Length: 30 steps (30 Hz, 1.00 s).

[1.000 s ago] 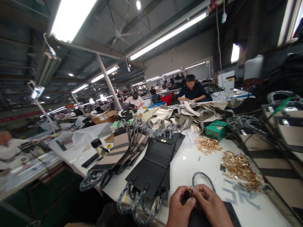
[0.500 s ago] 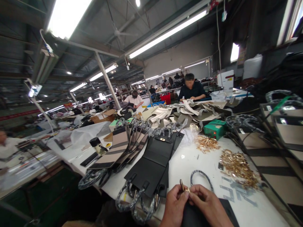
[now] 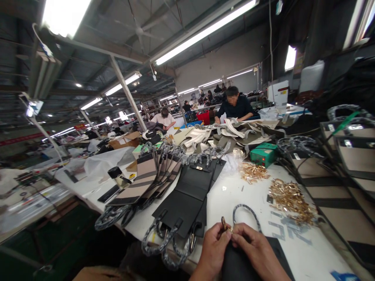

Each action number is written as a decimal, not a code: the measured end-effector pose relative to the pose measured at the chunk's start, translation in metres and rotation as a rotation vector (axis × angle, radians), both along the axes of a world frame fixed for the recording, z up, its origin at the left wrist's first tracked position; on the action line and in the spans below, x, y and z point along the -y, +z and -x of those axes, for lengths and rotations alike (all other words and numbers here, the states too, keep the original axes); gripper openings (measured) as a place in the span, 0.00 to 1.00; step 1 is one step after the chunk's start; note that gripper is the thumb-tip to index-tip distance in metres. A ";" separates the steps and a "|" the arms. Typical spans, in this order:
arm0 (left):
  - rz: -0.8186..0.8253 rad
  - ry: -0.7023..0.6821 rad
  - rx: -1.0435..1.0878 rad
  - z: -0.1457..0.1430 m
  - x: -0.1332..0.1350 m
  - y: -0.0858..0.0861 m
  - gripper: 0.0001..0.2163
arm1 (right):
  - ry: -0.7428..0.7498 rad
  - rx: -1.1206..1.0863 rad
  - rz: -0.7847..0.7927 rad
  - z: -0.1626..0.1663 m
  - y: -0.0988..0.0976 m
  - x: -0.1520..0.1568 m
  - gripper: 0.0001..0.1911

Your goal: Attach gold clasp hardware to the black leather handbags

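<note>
My left hand point(image 3: 215, 242) and my right hand point(image 3: 252, 242) meet at the table's near edge, fingertips pinched together. Between them is a small gold metal fitting point(image 3: 230, 230), mostly covered by the fingers. A dark strap end with a gold edge point(image 3: 223, 223) sticks up by my left fingers. Under both hands lies a black bag panel point(image 3: 238, 267), and its looped handle point(image 3: 248, 209) arches up behind my right hand. Black bag bodies point(image 3: 183, 207) with plastic-wrapped handles lie left of my hands.
Gold fittings point(image 3: 291, 201) are heaped at the right, with a smaller gold pile point(image 3: 254, 172) by a green box point(image 3: 263, 154). Striped bag panels point(image 3: 146, 171) are stacked at the left, more point(image 3: 319, 187) at the right. Two co-workers sit beyond the cut pieces point(image 3: 202, 136).
The view has shifted slightly, so most things sit a little further left and higher. Both hands keep their pinch on the gold fitting. The dark-clothed co-worker's arms have spread apart.
</note>
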State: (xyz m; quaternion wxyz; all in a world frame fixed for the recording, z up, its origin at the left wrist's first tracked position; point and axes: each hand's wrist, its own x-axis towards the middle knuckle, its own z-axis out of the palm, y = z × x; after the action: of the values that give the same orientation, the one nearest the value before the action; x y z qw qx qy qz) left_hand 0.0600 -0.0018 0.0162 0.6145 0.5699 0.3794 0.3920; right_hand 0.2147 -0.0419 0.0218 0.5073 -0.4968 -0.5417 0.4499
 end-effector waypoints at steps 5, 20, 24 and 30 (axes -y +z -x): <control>0.011 0.021 0.012 -0.002 0.002 0.000 0.17 | -0.014 -0.037 0.040 -0.001 -0.008 -0.002 0.17; -0.028 -0.027 0.082 -0.003 0.001 -0.009 0.11 | -0.047 0.104 0.116 -0.003 -0.008 -0.007 0.20; -0.069 0.008 0.040 -0.004 0.002 -0.011 0.10 | -0.096 0.168 0.087 0.003 -0.013 -0.005 0.21; -0.120 0.056 -0.085 -0.005 0.004 -0.013 0.08 | -0.104 0.206 0.062 0.004 -0.009 -0.007 0.21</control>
State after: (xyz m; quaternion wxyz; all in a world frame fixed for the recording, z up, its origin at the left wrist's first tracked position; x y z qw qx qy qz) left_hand 0.0653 -0.0060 0.0032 0.5512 0.6112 0.3967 0.4064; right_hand 0.2108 -0.0347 0.0132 0.4559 -0.5834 -0.5502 0.3861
